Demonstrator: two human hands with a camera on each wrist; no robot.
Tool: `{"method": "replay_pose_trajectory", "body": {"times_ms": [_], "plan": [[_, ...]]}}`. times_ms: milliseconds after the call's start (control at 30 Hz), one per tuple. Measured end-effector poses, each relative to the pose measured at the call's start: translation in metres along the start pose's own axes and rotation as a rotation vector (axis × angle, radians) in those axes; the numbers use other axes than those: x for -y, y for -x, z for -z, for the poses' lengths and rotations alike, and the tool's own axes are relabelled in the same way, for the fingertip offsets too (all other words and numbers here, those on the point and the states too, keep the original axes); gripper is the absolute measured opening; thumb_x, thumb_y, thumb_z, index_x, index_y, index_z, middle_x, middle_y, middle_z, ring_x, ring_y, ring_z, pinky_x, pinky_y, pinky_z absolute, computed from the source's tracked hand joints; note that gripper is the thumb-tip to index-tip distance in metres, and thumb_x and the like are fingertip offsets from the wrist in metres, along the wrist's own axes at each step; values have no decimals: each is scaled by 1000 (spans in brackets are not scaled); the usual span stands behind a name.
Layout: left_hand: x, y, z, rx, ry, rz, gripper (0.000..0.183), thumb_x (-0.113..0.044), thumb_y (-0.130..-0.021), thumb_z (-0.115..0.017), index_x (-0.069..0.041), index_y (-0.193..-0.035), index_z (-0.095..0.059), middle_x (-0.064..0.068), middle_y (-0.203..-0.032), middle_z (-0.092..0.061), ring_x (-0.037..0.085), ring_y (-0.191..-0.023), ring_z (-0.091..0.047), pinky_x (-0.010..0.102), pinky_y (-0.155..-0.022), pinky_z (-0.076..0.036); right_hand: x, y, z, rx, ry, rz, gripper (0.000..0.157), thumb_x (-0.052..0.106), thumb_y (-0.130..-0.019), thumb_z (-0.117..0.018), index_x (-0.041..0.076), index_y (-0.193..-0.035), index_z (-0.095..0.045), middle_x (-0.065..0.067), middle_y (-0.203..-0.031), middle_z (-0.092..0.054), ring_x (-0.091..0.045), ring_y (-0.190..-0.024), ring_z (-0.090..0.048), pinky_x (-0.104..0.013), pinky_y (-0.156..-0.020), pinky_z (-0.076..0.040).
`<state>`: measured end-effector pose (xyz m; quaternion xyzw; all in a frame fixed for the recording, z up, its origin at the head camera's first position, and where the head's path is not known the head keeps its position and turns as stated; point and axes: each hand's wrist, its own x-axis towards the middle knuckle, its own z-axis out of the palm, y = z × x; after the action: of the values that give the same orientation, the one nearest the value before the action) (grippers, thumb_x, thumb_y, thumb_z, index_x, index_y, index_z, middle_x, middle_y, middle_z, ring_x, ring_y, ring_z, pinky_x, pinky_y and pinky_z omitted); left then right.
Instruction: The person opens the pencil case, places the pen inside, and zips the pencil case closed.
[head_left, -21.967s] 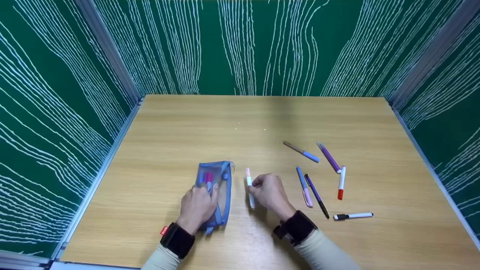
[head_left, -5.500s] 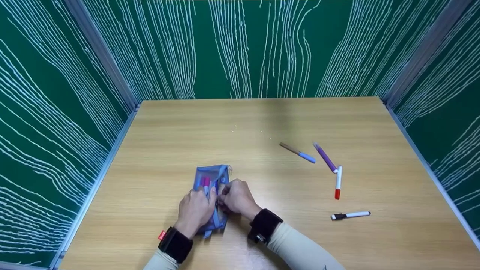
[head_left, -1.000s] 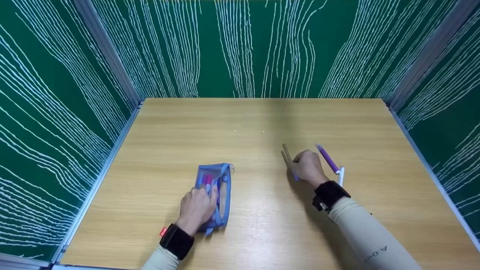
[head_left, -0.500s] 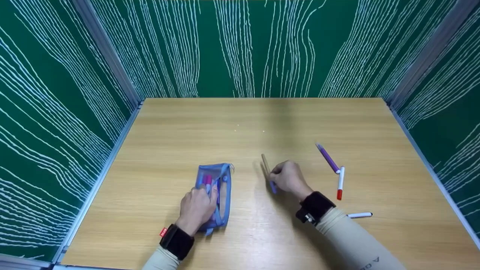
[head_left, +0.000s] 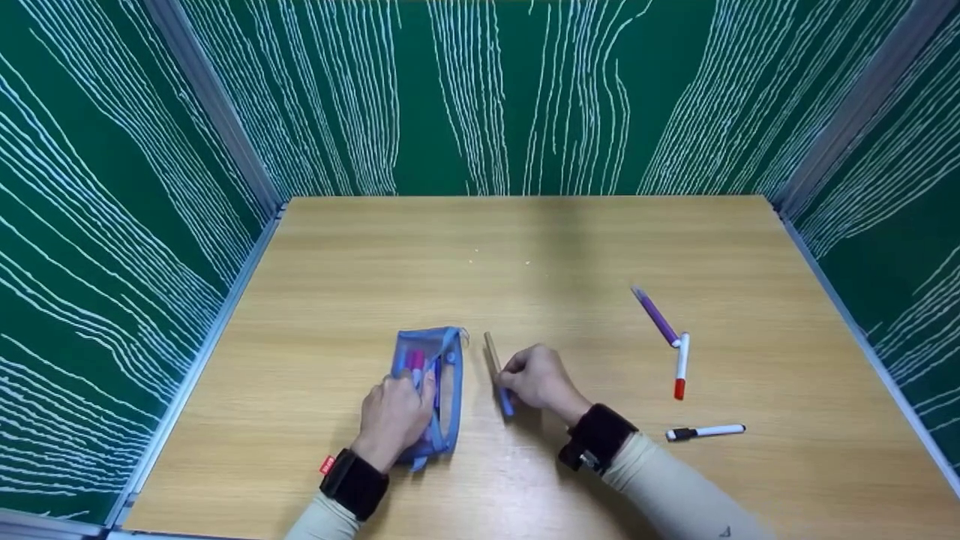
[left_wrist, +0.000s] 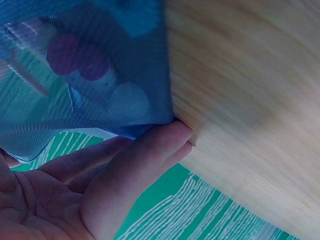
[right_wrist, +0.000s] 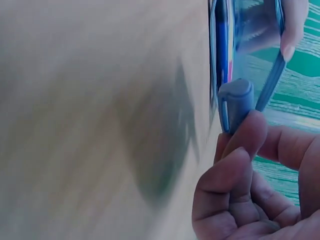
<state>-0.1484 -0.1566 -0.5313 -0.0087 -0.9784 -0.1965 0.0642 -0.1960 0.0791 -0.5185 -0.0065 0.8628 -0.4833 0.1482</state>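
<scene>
Slim brown-and-blue pen (head_left: 493,361) beside a blue mesh pouch (head_left: 453,429)
The right hand (head_left: 541,376) pinches the pen, right of the pouch; the left hand (head_left: 394,416) grips the pouch's left side.

Fairly bright, even light fills the head view, with a pale glare on the near part of the desk (head_left: 337,255) and soft shadows beside the hands (head_left: 540,379), while both wrist views look dimmer and hazier, the desk's grain softened by blur.
</scene>
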Motion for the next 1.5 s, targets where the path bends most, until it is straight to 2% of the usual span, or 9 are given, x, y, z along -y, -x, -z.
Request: {"method": "replay_pose_trajectory", "body": {"times_ms": [233,500,733,1100,1500], "plan": [[0,1,-1,-6,-2,0,47,-42,-106,-45,-5,-81,-59,14,-72,-60,29,-64,-63,46,-59,-55,5,5,-21,39,-24,40,10,11,-89,-79,7,-80,-76,-3,-68,-71,-15,-53,-67,-30,-52,-56],[0,2,-2,-54,-2,-18,46,-42,-104,-47,-6,-78,-60,17,-73,-64,33,-65,-66,48,-57,-54,19,8,-39,83,-58,73,10,13,-89,-80,9,-80,-77,-3,-61,-70,-13,-50,-65,-27,-48,-53],[0,1,-2,-31,-1,-13,45,-41,-105,-46,-11,-72,-53,14,-71,-60,29,-60,-62,46,-55,-52,28,4,-59,117,-148,8,12,11,-88,-80,6,-79,-75,-8,-63,-70,-14,-50,-66,-36,-54,-59],[0,1,-3,-54,-7,-20,47,-42,-105,-47,-9,-72,-55,18,-72,-64,34,-64,-66,49,-55,-53,33,3,-77,113,-233,-17,7,6,-90,-76,1,-84,-75,-11,-62,-69,-13,-46,-66,-32,-51,-58],[-2,1,-2,-48,-30,8,52,-43,-105,-44,-2,-80,-64,22,-79,-65,39,-71,-67,52,-61,-54,32,-1,-87,111,-291,-22,15,4,-90,-76,0,-79,-67,-9,-58,-66,-12,-43,-63,-30,-47,-56]]}}
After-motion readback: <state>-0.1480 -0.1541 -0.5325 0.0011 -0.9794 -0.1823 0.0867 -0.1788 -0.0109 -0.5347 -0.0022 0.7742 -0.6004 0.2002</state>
